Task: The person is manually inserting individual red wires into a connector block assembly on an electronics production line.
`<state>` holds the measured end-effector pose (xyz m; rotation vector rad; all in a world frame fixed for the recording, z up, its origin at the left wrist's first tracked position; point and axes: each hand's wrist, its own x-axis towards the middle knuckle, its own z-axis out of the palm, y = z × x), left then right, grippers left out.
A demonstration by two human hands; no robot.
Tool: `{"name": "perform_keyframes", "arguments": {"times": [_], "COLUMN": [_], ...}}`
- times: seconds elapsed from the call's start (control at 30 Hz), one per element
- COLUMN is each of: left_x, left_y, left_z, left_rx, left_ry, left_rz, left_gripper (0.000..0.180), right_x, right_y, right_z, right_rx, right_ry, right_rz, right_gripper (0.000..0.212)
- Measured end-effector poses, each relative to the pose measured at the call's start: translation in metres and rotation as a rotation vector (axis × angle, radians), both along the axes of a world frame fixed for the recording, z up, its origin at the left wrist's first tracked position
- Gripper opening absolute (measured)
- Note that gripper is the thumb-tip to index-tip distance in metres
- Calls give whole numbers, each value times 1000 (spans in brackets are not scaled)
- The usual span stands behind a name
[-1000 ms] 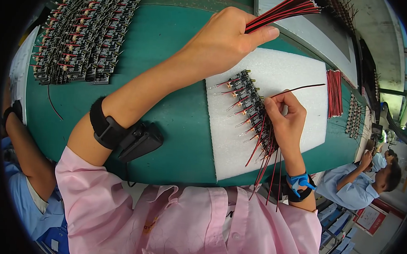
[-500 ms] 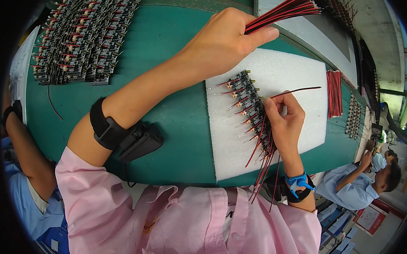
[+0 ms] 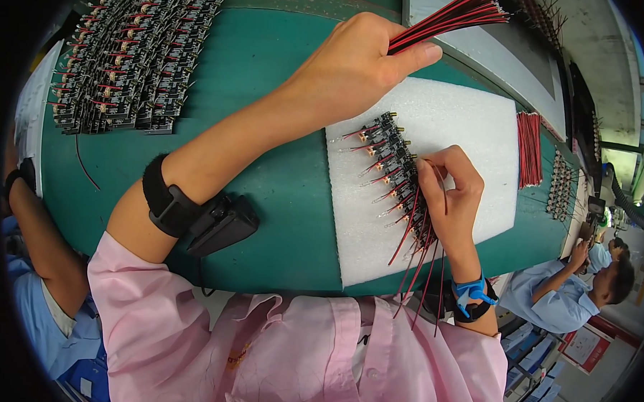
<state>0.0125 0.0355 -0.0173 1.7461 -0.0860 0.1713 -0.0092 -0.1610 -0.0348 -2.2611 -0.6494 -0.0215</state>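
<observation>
My left hand [image 3: 364, 66] is closed around a bundle of red and black wires [image 3: 455, 21], held over the far edge of a white foam pad [image 3: 483, 125]. On that pad lies a row of small black circuit boards [image 3: 390, 159] with clear-tipped parts and short red wires along the left side. My right hand [image 3: 457, 200] pinches a thin wire [image 3: 446, 199] against the row's right side, thumb and forefinger together. The wire's end at the board is hidden by the fingertips. Several red and black wires [image 3: 419, 281] trail from the row's near end past the table edge.
More circuit boards [image 3: 138, 56] stand in dense rows at the far left of the green table [image 3: 266, 170]. A stack of red wires [image 3: 529, 149] lies right of the pad, with another board group [image 3: 560, 184] beyond. Co-workers sit left and right [image 3: 569, 291].
The wire in my right hand stuck out to the right; it now hangs down by the palm. The right fingers have shifted slightly nearer. My left hand stays put with the bundle.
</observation>
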Motion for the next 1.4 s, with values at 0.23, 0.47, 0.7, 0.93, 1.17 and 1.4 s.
{"name": "perform_keyframes", "arguments": {"times": [0.23,0.47,0.7,0.93,1.17,1.4], "left_x": [0,-1,-1,-2,-2,-1], "left_y": [0,-1,-1,-2,-2,1], "left_z": [1,2,3,4,5,10], "left_rx": [5,2,22,5,10,-285], "left_ry": [2,-17,-32,-48,-41,191], "left_rz": [-9,5,4,5,9,-87], "left_gripper": [38,40,41,42,43,32], "right_x": [1,5,4,1,0,1], "right_y": [1,-1,0,1,0,1], "right_z": [8,8,10,10,9,21], "right_rx": [-5,-31,-50,-55,-84,-238], "right_ry": [50,48,30,-3,-71,-230], "right_rz": [-12,37,31,15,62,189], "right_gripper": [5,5,5,4,4,5]}}
